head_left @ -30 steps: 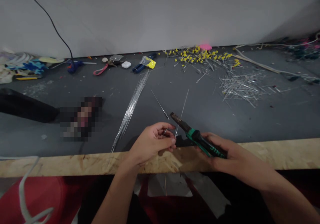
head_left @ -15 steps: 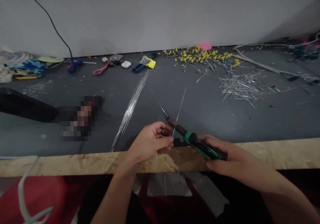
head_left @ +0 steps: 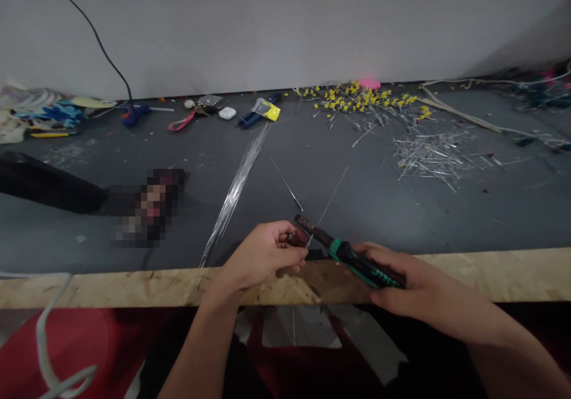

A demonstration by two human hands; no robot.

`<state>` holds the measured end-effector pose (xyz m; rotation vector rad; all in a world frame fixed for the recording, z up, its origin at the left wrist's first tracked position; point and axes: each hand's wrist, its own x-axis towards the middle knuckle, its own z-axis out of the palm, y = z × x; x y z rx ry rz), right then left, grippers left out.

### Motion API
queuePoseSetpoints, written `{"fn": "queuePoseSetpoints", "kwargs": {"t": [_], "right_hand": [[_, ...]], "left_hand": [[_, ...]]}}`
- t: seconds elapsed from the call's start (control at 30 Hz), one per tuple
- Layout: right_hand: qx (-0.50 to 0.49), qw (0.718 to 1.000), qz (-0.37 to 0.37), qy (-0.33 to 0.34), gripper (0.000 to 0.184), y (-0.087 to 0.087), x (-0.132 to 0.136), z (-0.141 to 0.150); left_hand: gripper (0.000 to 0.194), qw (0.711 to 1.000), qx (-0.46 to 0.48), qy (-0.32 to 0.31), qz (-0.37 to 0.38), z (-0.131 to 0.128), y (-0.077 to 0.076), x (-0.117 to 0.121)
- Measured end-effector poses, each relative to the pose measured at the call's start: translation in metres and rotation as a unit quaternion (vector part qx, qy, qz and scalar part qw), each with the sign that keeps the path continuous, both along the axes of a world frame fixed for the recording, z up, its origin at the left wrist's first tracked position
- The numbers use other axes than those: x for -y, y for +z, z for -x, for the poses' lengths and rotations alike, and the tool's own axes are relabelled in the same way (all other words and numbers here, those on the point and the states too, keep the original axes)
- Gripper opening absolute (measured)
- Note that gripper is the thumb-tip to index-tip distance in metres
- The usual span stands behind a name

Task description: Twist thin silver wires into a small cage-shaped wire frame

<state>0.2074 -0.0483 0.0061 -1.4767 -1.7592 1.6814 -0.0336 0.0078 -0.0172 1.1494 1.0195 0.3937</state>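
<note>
Wire: the thin wire (head_left: 332,197) is in front of the person, between the two hands, above the near part of the table (head_left: 366,209). Its lower end is at the left fingertips.
Direction of wire: the long axis is slanted; the free end points away from the person and to the right.
Left hand: the left hand (head_left: 263,256) is closed, with the thumb and fingers pinching the wire near its low end.
Pliers: the pliers (head_left: 352,259), with green and black handles, lie across the wire. Their long axis goes from lower right to upper left, and the nose points to upper left, close to the left fingers. I cannot tell if the jaws bite the wire.
Right hand: the right hand (head_left: 413,286) is gripping the handles of the pliers.
Single piece: one separate wire piece (head_left: 285,182) lies just beyond the nose of the pliers, slanted toward upper left.
Bundle: a bundle of long wires (head_left: 236,191) lies left of this piece, its far end toward the right.
Piles: at the right is a pile of short wires (head_left: 432,158); behind it and to its left are yellow-tipped wires (head_left: 352,99).
Edge: a wooden strip (head_left: 491,274) runs along the near side.
</note>
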Motion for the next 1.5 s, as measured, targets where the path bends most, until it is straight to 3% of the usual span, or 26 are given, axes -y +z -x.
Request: {"fn": "queuePoseSetpoints", "kwargs": {"t": [0.3, 0.7, 1.5], "right_hand": [[0.004, 1.0, -0.002, 0.012, 0.025, -0.002, -0.0004, -0.0003], [0.001, 1.0, 0.009, -0.001, 0.023, -0.0054, 0.0009, -0.0042], [-0.009, 1.0, 0.012, 0.006, 0.033, -0.0013, -0.0005, -0.0011]], "left_hand": [[0.013, 1.0, -0.01, -0.014, -0.016, 0.0015, 0.0024, -0.0002], [0.012, 0.999, -0.013, -0.026, -0.022, 0.0035, -0.0023, -0.0001], [0.015, 0.999, -0.012, -0.035, -0.02, 0.0035, -0.0008, -0.0001]]}}
